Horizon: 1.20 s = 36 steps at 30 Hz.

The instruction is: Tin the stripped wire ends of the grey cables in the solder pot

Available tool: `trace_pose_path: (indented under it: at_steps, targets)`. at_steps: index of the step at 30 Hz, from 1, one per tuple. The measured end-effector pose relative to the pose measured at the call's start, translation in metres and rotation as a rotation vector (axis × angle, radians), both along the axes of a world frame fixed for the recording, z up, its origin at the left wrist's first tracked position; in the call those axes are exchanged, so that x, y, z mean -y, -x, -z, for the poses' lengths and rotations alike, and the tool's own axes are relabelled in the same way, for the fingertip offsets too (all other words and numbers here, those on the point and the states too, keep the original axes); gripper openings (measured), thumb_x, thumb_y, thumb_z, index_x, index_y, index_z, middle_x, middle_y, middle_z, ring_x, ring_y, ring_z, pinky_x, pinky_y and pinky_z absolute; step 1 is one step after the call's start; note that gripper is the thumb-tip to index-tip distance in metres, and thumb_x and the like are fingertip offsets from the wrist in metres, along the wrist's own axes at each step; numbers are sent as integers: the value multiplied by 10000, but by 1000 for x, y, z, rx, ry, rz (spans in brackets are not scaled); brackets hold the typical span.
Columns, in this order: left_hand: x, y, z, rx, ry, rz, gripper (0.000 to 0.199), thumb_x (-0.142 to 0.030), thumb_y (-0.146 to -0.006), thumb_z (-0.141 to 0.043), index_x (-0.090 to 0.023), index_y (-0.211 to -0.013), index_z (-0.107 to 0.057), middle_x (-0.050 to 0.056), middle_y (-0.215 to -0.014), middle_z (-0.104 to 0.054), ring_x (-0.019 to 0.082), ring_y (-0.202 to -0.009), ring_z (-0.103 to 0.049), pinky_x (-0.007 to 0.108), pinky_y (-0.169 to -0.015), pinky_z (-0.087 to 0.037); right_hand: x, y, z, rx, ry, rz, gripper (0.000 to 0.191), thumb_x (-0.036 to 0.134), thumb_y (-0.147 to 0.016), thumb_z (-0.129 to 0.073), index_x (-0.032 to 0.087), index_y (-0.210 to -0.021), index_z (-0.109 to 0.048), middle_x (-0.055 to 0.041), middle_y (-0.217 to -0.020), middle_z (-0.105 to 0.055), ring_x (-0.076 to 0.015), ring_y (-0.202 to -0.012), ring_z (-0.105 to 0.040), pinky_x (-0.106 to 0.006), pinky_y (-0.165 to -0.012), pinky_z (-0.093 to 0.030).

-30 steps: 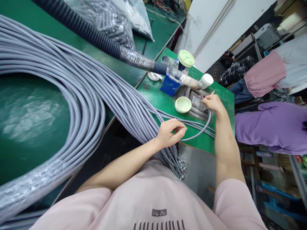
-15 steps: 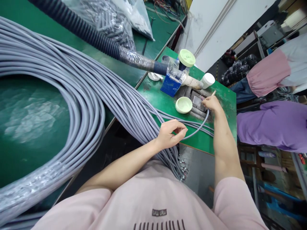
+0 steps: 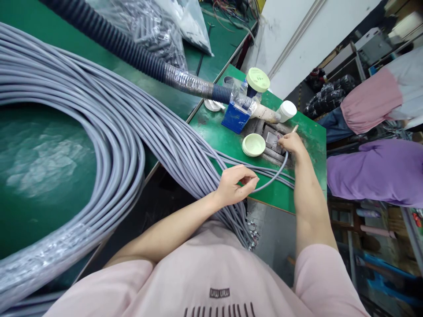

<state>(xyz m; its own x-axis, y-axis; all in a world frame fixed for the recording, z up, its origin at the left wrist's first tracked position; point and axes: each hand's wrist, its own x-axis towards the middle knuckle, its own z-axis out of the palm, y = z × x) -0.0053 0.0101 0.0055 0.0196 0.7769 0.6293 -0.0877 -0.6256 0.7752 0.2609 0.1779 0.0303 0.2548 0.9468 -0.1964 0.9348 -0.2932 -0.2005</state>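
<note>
My right hand [image 3: 291, 143] is closed on the end of a grey cable [image 3: 280, 171], over a metal plate [image 3: 272, 138] set in a dirty recess. Thin wires show at its fingertips. A pale stick-like piece [image 3: 294, 128] juts up beside that hand; whether it is gripped I cannot tell. From there the cable curves down and passes behind the thumb of my left hand [image 3: 237, 184]. The fingers of the left hand are curled to the thumb; what they pinch, if anything, is hidden. A pale green bowl [image 3: 254, 144] stands left of the plate.
A large coil of grey cable [image 3: 122, 149] covers the left. A dark corrugated hose [image 3: 132, 55] ends near the plate, by a blue box [image 3: 235, 118]. A lidded tub [image 3: 257, 79] and white jar [image 3: 287, 110] stand behind. Two people are at the right.
</note>
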Motion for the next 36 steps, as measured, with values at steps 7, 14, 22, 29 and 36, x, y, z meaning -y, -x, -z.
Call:
trace_pose_path:
  at_steps: [7, 14, 22, 29, 36]
  targets:
    - [0, 0, 1, -30, 20, 12, 66, -157, -809, -628, -161, -743, -632, -21, -589, -591, 73, -532, -513, 186, -536, -433, 46, 14, -36, -233, -156, -31, 204, 290, -713, -586, 132, -587, -614, 6, -486, -545, -102, -430, -490, -220, -453, -360]
    - [3, -12, 1, 58, 353, 176, 127, -281, -804, -673, -155, -805, -691, 7, -665, -652, 78, -558, -529, 196, -528, -424, 135, 67, -54, -876, -198, -79, 228, 330, -734, -657, 172, -607, -552, 52, -470, -511, -52, -359, -395, -184, -368, -283]
    - [15, -30, 1, 539, 734, 371, 302, -330, -684, -797, -177, -921, -689, -32, -679, -646, 57, -544, -537, 174, -492, -409, 187, 118, -38, -1163, -215, -48, 221, 343, -776, -659, 185, -640, -584, 68, -452, -515, -52, -352, -393, -186, -367, -288]
    - [21, -26, -1, 562, 660, 171, 194, -329, -711, -783, -176, -799, -703, -33, -677, -625, 43, -517, -500, 173, -495, -418, 200, 122, -32, -1288, -195, -44, 226, 416, -799, -655, 193, -790, -622, 71, -491, -542, -58, -339, -428, -186, -355, -310]
    - [20, -12, -5, 131, 60, -4, 69, -225, -760, -743, -217, -829, -742, 16, -740, -696, 117, -673, -612, 259, -652, -492, 234, 114, -23, -1331, -228, -16, 410, 425, -851, -608, 255, -1220, -551, 69, -479, -546, -89, -336, -364, -217, -340, -232]
